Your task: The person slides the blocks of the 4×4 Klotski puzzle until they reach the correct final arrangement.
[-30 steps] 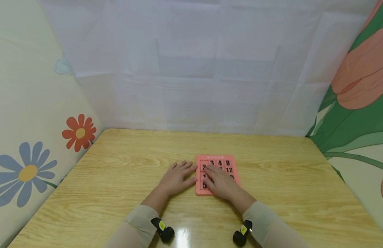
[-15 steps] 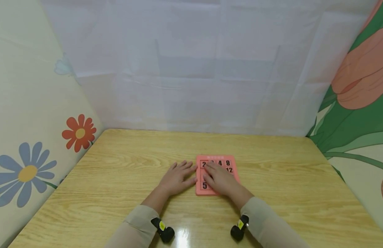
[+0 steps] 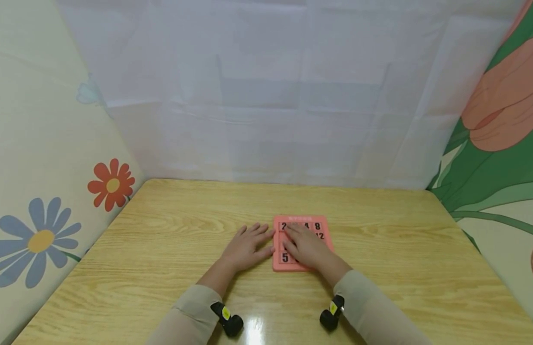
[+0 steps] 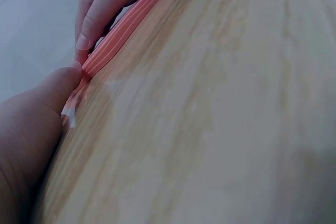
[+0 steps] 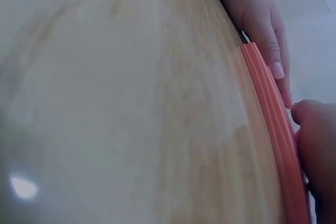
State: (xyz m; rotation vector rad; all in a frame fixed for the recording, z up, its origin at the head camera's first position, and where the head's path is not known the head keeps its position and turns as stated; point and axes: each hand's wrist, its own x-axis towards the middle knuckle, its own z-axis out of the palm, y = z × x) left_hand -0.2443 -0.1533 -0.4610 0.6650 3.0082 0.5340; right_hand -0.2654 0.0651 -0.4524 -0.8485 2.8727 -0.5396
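Note:
A pink sliding number puzzle [image 3: 277,266] lies flat on the wooden table, its tiles printed with black numbers. The 2 tile [image 3: 284,226] fills the top left corner, with 4 and 8 further right along that row. My left hand [image 3: 245,249] rests palm down with straight fingers, thumb and fingertip touching the puzzle's left edge. Over the tiles lies my right hand [image 3: 308,247], its fingertips on the upper left part and its fingers nearly straight. It hides much of the middle and right of the grid. The puzzle's ridged side [image 5: 278,135] shows in the right wrist view.
The wooden table [image 3: 163,215] reaches back to a white cloth wall [image 3: 266,120]. Flower-printed panels [image 3: 38,143] stand along both sides. Black wrist cameras [image 3: 232,326] are strapped over both sleeves.
The 2 tile has slid up into the top left corner. My right hand has shifted slightly left and up over the grid. My left hand has kept its place.

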